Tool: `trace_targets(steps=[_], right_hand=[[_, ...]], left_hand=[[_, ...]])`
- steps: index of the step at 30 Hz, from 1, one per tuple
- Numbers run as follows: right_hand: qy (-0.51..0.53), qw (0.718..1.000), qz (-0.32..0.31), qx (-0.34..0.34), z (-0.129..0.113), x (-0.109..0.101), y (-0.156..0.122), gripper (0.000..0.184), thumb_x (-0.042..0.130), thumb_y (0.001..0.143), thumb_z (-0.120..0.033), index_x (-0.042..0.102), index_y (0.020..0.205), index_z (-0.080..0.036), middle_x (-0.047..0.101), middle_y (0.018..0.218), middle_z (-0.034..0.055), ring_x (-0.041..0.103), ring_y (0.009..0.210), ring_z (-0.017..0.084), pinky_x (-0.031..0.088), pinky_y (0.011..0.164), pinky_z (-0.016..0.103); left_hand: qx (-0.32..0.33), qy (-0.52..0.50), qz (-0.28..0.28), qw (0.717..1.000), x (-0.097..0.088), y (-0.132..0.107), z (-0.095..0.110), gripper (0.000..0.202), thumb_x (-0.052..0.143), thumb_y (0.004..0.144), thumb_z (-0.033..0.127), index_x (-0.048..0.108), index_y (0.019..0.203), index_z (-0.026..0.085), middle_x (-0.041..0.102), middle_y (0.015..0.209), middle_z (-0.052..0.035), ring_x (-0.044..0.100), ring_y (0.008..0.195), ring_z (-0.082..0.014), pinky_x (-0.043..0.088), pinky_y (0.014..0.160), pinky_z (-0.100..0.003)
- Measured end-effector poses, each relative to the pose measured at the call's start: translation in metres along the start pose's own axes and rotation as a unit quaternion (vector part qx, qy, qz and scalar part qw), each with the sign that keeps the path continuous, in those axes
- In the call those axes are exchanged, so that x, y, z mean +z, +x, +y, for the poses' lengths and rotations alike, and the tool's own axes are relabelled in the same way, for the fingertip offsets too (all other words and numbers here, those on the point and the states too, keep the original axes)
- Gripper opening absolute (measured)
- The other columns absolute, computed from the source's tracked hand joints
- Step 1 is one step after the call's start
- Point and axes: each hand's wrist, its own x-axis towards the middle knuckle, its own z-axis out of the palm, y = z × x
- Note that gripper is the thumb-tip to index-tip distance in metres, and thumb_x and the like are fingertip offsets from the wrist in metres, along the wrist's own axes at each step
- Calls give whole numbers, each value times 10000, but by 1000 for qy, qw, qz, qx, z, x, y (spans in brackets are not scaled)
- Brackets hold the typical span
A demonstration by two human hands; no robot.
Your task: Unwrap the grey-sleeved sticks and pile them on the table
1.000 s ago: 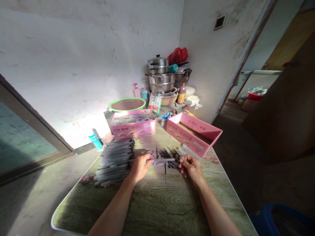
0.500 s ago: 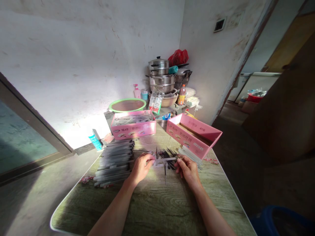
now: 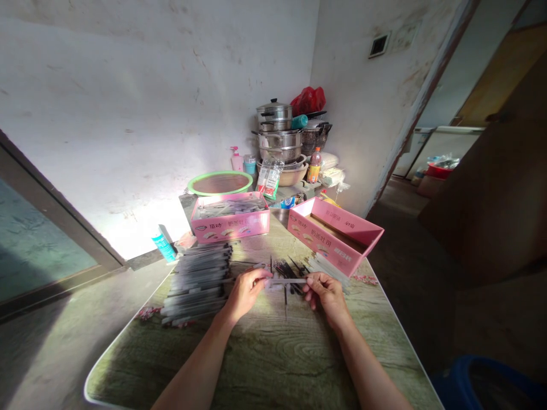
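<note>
Slim packet (image 3: 287, 281) held between left hand (image 3: 245, 290) and right hand (image 3: 325, 291).

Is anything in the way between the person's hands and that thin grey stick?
Nothing visible. The left hand and the right hand each pinch one end of the grey stick, holding it over loose dark sticks on the table.

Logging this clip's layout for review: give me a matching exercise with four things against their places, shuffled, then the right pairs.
Things:
1 thin strip
2 stack of grey packets
3 green-rimmed basin
4 steel pots

Places:
A just behind the pink box full of packets
B pinched between left hand and right hand
C stacked in the far corner
D on the table, beside the left hand

Pairs: 1-B; 2-D; 3-A; 4-C
</note>
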Motion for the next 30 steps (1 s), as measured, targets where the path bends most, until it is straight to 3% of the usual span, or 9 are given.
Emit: trace_targets(steps=[5, 10, 16, 25, 30], right_hand=[[33, 999, 36, -9, -7, -4, 1, 326, 824, 685, -424, 655, 756, -155, 685, 633, 25, 562, 442, 115, 420, 331, 200], [41, 998, 44, -6, -7, -6, 2, 310, 828, 676, -402, 654, 749, -156, 681, 621, 27, 561, 433, 118, 419, 324, 201], [40, 998, 48, -8, -6, -6, 1, 310, 824, 673, -406, 652, 738, -157, 683, 624, 29, 559, 428, 118, 422, 323, 202], [35, 998, 56, -9, -6, -6, 1, 305, 819, 683, -407, 645, 724, -159, 680, 627, 25, 556, 429, 114, 419, 324, 201], [31, 998, 46, -10, -5, -4, 0, 309, 817, 692, -417, 647, 723, -159, 680, 625, 24, 545, 422, 107, 414, 327, 199]], left_hand=[[-8, -3, 19, 1000, -3, 1, -1, 189, 583, 877, 260, 737, 887, 152, 708, 793, -45, 594, 677, -147, 445, 631, -247], [-16, -7, 34, 999, -3, 1, -3, 200, 590, 871, 281, 739, 890, 150, 712, 794, -49, 587, 664, -146, 435, 614, -248], [-32, -15, 33, 999, -1, 1, -9, 173, 663, 803, 238, 738, 932, 148, 735, 834, -63, 633, 723, -177, 478, 654, -271], [11, 158, 79, 984, -13, 4, -14, 154, 655, 798, 142, 753, 895, 211, 737, 902, -61, 638, 921, -238, 488, 840, -357], [34, 130, 76, 988, -13, 4, -4, 224, 628, 841, 174, 756, 1023, 201, 739, 1016, -80, 635, 976, -251, 494, 875, -379]])
